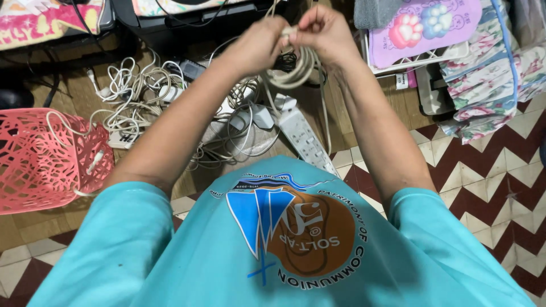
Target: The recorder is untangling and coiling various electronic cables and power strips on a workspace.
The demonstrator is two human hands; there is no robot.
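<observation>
Left hand point(259, 45) and right hand point(321, 31) closed on coiled white cable point(293, 71), loops gathered above power strip point(304, 139); tangle of cords point(142, 99) left of strip still unsorted.

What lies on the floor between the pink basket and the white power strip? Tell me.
In the head view, a tangled pile of white cables and chargers lies between the pink basket and the white power strip.

I'm looking down into a lived-in home: zigzag tiled floor point(489, 170), folded floral linens point(483, 85), a pink plastic basket point(45, 165) and tangled chargers point(148, 96) beside a power strip point(304, 139).
</observation>
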